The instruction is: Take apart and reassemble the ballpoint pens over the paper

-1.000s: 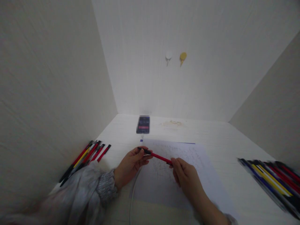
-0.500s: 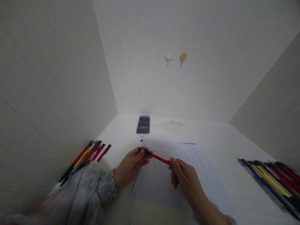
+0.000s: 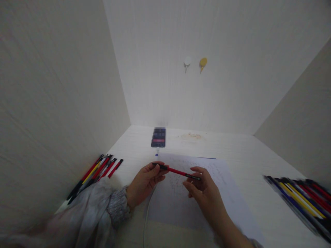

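A red pen with black ends [image 3: 176,171] is held level above a sheet of paper with faint writing [image 3: 222,179]. My left hand [image 3: 144,182] pinches its left black end between thumb and fingers. My right hand [image 3: 203,187] grips the right end, fingers curled under it and the thumb on top. Both hands hover just above the paper near the middle of the white table [image 3: 248,151].
A row of red, yellow and black pens [image 3: 97,172] lies by the left wall. Several more pens in mixed colours [image 3: 300,199] lie at the right edge. A dark blurred-out object [image 3: 158,137] sits behind the paper. Two hooks [image 3: 195,63] hang on the back wall.
My right hand has shifted along the pen toward its right end and turned so the fingers now curl beneath it. My left hand has stayed in place.
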